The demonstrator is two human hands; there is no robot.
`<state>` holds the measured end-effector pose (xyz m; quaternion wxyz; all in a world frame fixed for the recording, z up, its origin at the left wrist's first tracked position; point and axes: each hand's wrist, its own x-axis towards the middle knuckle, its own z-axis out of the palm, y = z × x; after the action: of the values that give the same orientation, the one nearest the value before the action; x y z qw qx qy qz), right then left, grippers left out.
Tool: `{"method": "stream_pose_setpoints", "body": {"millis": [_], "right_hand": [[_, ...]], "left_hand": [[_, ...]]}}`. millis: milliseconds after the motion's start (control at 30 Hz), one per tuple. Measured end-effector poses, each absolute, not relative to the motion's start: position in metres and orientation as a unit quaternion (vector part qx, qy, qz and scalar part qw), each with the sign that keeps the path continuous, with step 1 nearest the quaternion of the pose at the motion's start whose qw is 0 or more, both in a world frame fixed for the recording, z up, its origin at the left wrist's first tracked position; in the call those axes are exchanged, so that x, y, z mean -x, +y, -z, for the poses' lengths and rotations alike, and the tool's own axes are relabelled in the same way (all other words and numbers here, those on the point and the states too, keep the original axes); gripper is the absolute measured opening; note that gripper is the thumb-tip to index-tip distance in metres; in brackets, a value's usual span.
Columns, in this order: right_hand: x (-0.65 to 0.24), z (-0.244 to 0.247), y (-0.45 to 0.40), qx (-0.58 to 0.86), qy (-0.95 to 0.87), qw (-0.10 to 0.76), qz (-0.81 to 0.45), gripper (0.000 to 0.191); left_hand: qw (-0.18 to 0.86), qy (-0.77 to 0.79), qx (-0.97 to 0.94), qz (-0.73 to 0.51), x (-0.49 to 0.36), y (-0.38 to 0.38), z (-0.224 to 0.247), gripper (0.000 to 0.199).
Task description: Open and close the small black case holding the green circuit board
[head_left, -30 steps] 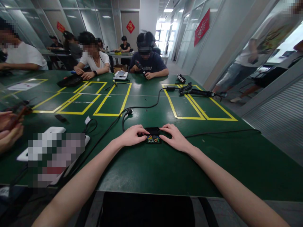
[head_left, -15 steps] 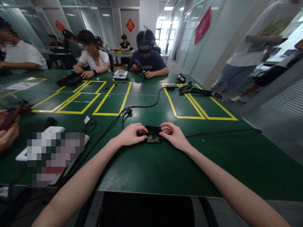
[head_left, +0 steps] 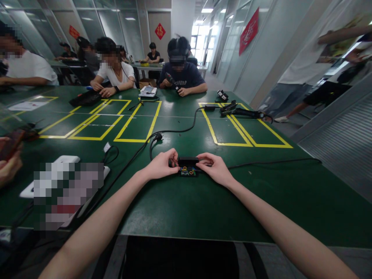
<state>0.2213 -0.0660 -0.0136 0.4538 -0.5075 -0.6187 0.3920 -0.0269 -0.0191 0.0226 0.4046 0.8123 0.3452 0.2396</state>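
A small circuit board (head_left: 188, 171) with coppery ring-shaped parts lies low over the green table, between my hands. Just behind it is a black oblong cover (head_left: 188, 161), tilted up along the board's far side. My left hand (head_left: 163, 164) pinches the left end of this black piece, its thumb beside the board's left edge. On the other side, my right hand (head_left: 214, 167) has thumb and fingers closed on the right end. The fingertips partly hide both ends. A black cable runs off to the right from behind my right hand.
A black plug (head_left: 158, 136) and its cable lie beyond my left hand. White devices (head_left: 69, 159) are at the left, near another person's hand (head_left: 10, 166). A black cable assembly (head_left: 244, 112) rests at the far right. Several people sit around; one stands at the right.
My left fingers have shifted slightly at the black cover's end, and the cover sits a little differently above the board. The standing person at the right has moved.
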Motion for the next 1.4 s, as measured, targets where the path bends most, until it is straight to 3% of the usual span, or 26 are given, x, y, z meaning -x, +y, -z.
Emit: {"method": "stream_pose_setpoints", "body": {"millis": [300, 533, 700, 933, 1167, 1400], "right_hand": [[-0.227, 0.005, -0.068, 0.476, -0.668, 0.411, -0.397, 0.016], [-0.230, -0.005, -0.074, 0.441, -0.719, 0.390, -0.370, 0.006], [-0.227, -0.005, -0.075, 0.466, -0.725, 0.369, -0.348, 0.018], [-0.228, -0.009, -0.075, 0.452, -0.736, 0.355, -0.358, 0.018], [-0.232, -0.007, -0.075, 0.438, -0.772, 0.332, -0.318, 0.024], [-0.234, -0.002, -0.075, 0.419, -0.822, 0.301, -0.242, 0.028]], "left_hand": [[0.403, 0.332, -0.818, -0.241, 0.028, -0.018, -0.022, 0.022], [0.334, 0.327, -0.857, -0.219, 0.028, -0.017, -0.019, 0.015], [0.305, 0.337, -0.867, -0.203, 0.029, -0.017, -0.020, 0.013], [0.314, 0.323, -0.871, -0.196, 0.030, -0.018, -0.022, 0.014], [0.318, 0.315, -0.881, -0.154, 0.029, -0.022, -0.026, 0.042], [0.252, 0.324, -0.899, -0.153, 0.026, -0.024, -0.022, 0.023]]}}
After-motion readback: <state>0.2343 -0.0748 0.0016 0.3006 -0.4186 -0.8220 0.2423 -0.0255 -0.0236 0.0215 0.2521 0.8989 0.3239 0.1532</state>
